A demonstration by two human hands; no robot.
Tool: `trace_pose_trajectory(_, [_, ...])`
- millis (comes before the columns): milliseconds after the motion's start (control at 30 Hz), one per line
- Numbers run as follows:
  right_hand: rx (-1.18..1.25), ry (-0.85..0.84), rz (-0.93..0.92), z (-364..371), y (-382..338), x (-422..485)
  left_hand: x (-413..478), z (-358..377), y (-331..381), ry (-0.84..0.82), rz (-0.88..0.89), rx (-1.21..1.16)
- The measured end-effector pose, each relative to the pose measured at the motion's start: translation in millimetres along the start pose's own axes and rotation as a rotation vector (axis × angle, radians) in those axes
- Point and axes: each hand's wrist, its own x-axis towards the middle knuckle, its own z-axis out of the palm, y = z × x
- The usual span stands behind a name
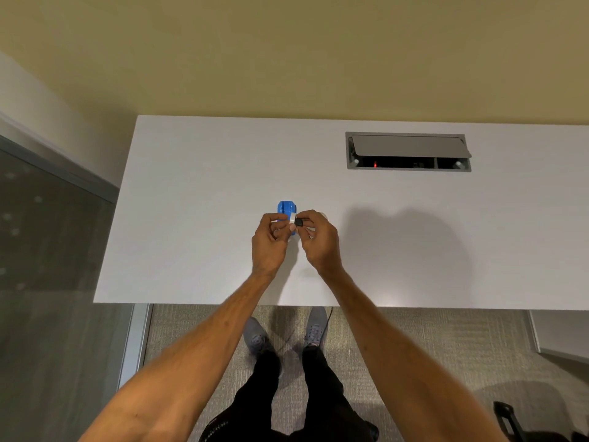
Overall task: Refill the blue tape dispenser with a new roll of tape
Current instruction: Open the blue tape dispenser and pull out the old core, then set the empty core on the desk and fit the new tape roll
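Forearms reach over the surface [197,250]: left hand [269,242] pinches the tape roll [292,222], right hand [318,240] grips a black hub [299,222]; misaligned, it could jam beside the blue dispenser [287,208].

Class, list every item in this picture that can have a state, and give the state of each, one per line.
Blue tape dispenser: on the table, beyond the hands, not held.
Tape roll: held in the left hand.
Small black part: pinched by the right hand, against the roll.
Cable hatch lid: raised open.
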Motion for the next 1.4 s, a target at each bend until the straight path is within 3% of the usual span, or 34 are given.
trace_pose_trajectory(333, [-0.005,0.017,0.057,4.6,4.4,11.5,19.5,-9.2,0.1,-0.006,-0.015,0.106])
trace_pose_trajectory(700, [-0.097,-0.066,0.108,22.5,7.5,39.2,62.1,-44.7,-4.0,0.124,0.002,0.357])
trace_pose_trajectory(1000, [-0.035,-0.084,0.166,44.6,12.2,56.7,101.0,-79.1,-7.8,0.148,-0.102,0.597])
trace_pose_trajectory(1267, [-0.055,-0.106,0.175,68.8,20.0,64.0,126.0,-95.8,-30.3,0.133,0.061,0.705])
trace_pose_trajectory(1400, [-0.051,-0.122,0.181,78.2,21.9,63.7,129.5,-98.0,-41.2,0.098,0.032,0.687])
